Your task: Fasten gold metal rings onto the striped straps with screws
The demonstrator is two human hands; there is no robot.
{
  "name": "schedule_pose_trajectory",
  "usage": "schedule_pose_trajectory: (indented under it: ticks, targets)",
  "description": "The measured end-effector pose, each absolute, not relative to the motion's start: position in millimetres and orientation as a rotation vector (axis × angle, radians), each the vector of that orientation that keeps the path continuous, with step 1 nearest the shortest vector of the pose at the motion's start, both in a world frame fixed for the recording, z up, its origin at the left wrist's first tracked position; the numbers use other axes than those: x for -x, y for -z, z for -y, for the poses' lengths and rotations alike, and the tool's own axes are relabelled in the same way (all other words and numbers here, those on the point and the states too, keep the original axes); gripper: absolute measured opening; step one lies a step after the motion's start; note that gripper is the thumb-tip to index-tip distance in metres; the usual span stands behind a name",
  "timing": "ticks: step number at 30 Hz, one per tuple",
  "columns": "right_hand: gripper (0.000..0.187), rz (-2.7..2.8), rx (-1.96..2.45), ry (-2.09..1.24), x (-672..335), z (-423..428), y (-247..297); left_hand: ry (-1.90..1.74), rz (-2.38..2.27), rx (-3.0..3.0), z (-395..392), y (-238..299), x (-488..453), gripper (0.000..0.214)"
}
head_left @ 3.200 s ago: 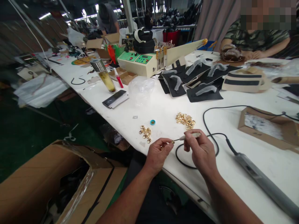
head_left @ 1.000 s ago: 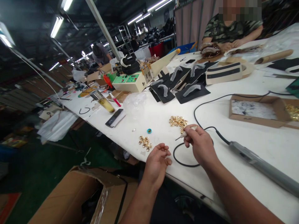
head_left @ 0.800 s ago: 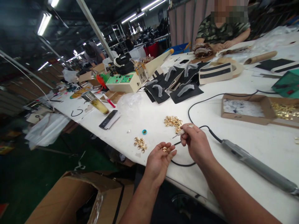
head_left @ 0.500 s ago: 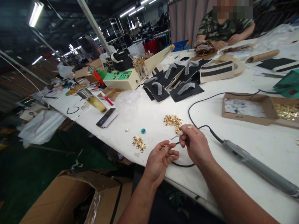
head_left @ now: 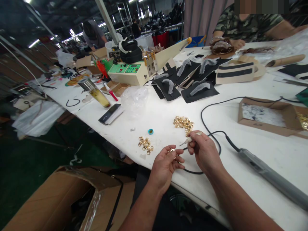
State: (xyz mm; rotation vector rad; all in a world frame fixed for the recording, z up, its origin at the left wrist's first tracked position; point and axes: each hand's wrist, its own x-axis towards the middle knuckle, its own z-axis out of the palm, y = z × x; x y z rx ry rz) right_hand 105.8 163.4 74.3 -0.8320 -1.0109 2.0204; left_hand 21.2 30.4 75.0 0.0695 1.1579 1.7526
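My left hand [head_left: 165, 166] is closed in a pinch on a small gold metal fitting [head_left: 172, 150] near the table's front edge. My right hand [head_left: 204, 150] grips the pale handle of a small screwdriver [head_left: 188, 140]. Its thin metal tip points left, just above the left fingers and apart from the fitting. Behind my right fingers lies a pile of gold fittings [head_left: 183, 123]. A smaller group of square gold fittings [head_left: 145, 145] rests to the left. Beyond that group is a little blue cap [head_left: 150, 131] with tiny brassy pieces inside.
A grey stick-shaped tool [head_left: 262, 171] with a black cord [head_left: 202, 112] lies at right. Cardboard trays [head_left: 264, 128] stand behind it. Black panels with wrapped handles [head_left: 199, 91], a cream machine [head_left: 130, 75], a glass bottle [head_left: 99, 97] and a co-worker [head_left: 247, 25] are farther back.
The view has shifted, so the table's things sit differently in frame. The gold fitting shows more clearly in my left fingers. Both grips stay the same. The co-worker's arm has moved outward.
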Motion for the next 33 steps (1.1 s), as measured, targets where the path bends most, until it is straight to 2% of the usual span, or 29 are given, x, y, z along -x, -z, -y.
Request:
schedule_pose_trajectory:
  ticks: [7, 24, 33]
  targets:
    - [0.024, 1.029, 0.851, -2.023, -104.8, -160.8, -70.4, -1.758, -1.285, -0.137, -29.2, -65.3, -15.2, 0.043]
    - [0.026, 1.061, 0.861, -1.994, -104.4, -160.2, -72.0, -1.778, -1.147, -0.036, -31.3, -66.4, -9.9, 0.036]
    - [0.024, 1.094, 0.846, -1.982, -103.9, -158.0, -69.2, -1.767, -1.090, 0.001, -30.4, -67.1, -8.6, 0.042]
